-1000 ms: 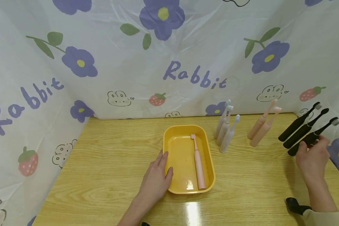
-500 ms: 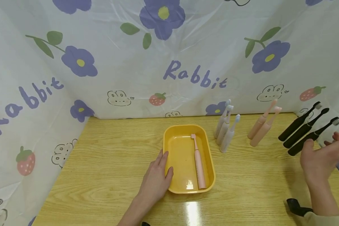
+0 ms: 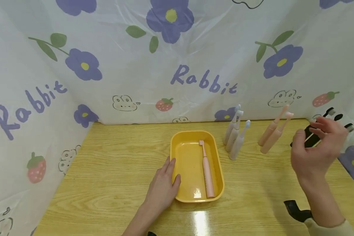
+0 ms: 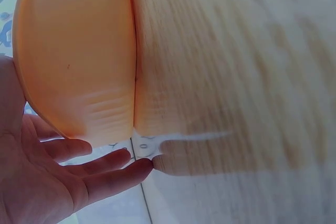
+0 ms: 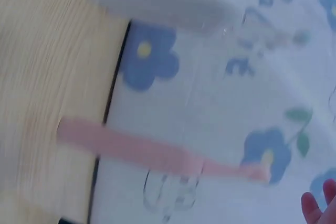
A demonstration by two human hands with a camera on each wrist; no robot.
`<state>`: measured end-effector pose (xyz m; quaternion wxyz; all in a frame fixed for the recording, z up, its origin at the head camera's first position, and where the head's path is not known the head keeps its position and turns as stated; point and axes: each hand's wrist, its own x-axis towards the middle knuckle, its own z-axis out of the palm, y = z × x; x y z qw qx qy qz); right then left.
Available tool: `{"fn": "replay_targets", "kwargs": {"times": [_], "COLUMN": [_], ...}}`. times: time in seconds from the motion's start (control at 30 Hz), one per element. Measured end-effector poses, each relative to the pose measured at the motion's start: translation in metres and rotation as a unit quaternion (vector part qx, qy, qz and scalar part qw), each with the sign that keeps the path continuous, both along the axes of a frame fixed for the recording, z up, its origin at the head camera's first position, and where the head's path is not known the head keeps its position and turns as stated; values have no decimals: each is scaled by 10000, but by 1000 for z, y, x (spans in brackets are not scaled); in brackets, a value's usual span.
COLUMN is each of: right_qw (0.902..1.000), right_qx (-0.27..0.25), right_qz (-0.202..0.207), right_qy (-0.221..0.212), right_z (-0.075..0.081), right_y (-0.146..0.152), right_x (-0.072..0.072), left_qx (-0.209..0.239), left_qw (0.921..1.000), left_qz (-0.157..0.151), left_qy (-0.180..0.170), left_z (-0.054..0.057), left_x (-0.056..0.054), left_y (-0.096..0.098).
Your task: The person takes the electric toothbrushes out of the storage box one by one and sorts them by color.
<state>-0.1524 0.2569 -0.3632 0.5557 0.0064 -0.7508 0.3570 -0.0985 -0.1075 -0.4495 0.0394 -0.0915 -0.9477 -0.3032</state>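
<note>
My left hand [image 3: 163, 183] rests against the left side of a yellow tray [image 3: 188, 168], thumb over the rim, fingers along the outer wall. In the left wrist view those fingers [image 4: 113, 179] are extended below the tray wall [image 4: 79, 51]. A pink electric toothbrush [image 3: 207, 173] lies along the tray's right side. My right hand [image 3: 317, 150] is raised with loosely bent fingers and nothing in them, partly covering several black electric toothbrushes [image 3: 312, 140]. Left of it stand two pink electric toothbrushes [image 3: 272, 139]; one shows blurred in the right wrist view.
Several white electric toothbrushes [image 3: 237, 146] stand upright between the tray and the pink pair. The wooden table [image 3: 121, 164] ends at a patterned cloth [image 3: 135, 75] behind and at both sides. A black strap end [image 3: 296, 211] sticks out near the right wrist.
My right hand has left the nearest black toothbrush, first lifting away to the right, then swinging left in front of the black ones. The left hand and tray have stayed put.
</note>
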Motion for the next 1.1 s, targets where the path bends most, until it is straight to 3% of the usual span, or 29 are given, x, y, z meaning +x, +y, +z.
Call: {"fn": "replay_targets", "kwargs": {"times": [0.1, 0.17, 0.23, 0.3, 0.4, 0.5, 0.63, 0.67, 0.73, 0.83, 1.0, 1.1], "right_qw": [9976, 9929, 9831, 9641, 9137, 8470, 7602, 7423, 7161, 6976, 7002, 6969], "right_qx": [290, 451, 522, 370, -194, -731, -1044, -1058, -1019, -1114, -1365, -1566], "right_qz": [557, 1066, 1758, 2567, 3611, 4202, 4410, 4381, 4246, 4013, 3714, 3673], "right_qy": [307, 286, 8, -566, -1854, -3172, -4656, -4959, -5446, -5830, -5943, -5957], "right_z": [6, 5, 3, -1, -7, -14, -23, -25, -31, -39, -46, -47], "right_y": [-31, -49, -66, -81, -103, -122, -142, -146, -153, -160, -166, -169], "right_x": [-5, -7, -7, -7, -7, -13, -24, -26, -30, -34, -40, -44], "left_qx": [9, 12, 19, 21, 27, 21, 23, 26, 24, 9, 19, 5], "left_qw": [10000, 10000, 10000, 10000, 10000, 10000, 10000, 10000, 10000, 10000, 10000, 10000], "left_qz": [7, 9, 5, 10, -8, -13, -8, -3, 4, 9, -21, -21], "left_qy": [-18, -32, -48, -69, -78, -74, -75, -72, -65, -53, -67, -40], "left_z": [1, 2, 3, 3, 4, 5, 5, 5, 4, 2, 1, 0], "left_x": [1, 1, 1, 0, 0, -1, -2, -2, -2, -2, -1, -1], "left_y": [0, 0, 0, 0, 0, 0, -1, -1, -1, -2, -2, -2]}}
